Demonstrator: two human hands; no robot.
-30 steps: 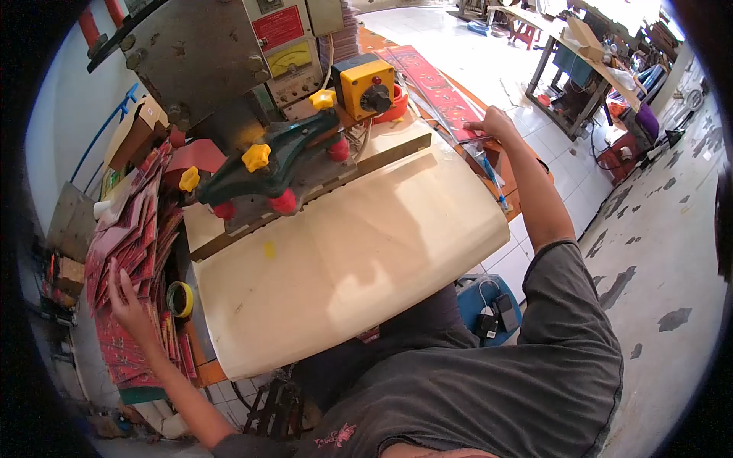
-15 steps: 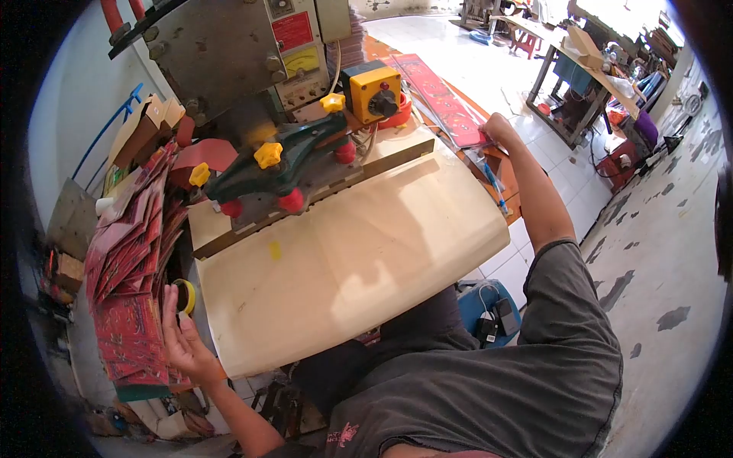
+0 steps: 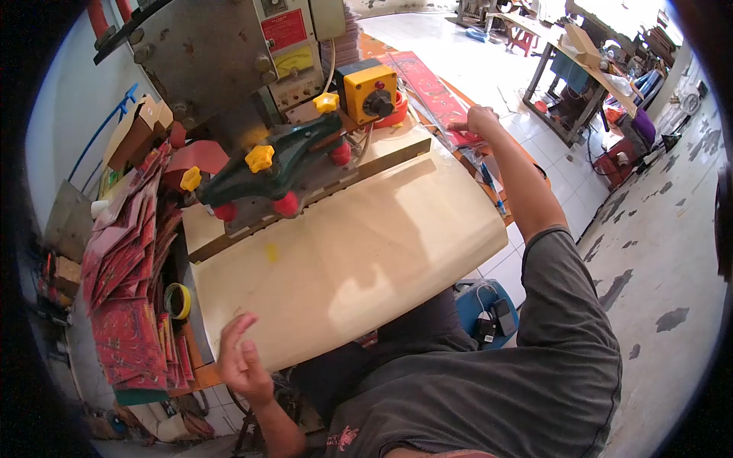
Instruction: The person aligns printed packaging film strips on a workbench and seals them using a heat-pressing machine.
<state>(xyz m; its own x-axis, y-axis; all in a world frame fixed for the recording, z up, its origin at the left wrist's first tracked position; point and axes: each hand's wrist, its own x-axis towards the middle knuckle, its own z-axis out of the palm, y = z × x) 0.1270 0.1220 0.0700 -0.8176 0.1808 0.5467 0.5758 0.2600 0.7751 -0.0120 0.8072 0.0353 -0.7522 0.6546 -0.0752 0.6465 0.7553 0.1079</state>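
My left hand (image 3: 246,362) hovers over the left front corner of the cream sheet (image 3: 343,267), fingers apart and holding nothing. At the right side, my right hand (image 3: 481,122) is at the near end of a long red printed sheet (image 3: 416,76). Its fingers are curled at the sheet's edge, with one reaching over the red surface; the fingertips are small and partly hidden. Behind the cream sheet stands a press head with a dark green bracket (image 3: 282,156) and yellow star knobs (image 3: 259,159).
Red printed pieces (image 3: 126,305) lie piled on the left beside a yellow tape roll (image 3: 178,301). A yellow control box (image 3: 369,93) sits right of the press. A blue container (image 3: 496,305) with chargers stands below. A workbench (image 3: 584,65) is farther back.
My left hand has moved right, away from the red pile and tape roll, to over the cream sheet's corner. My right hand has shifted slightly left onto the red sheet's end.
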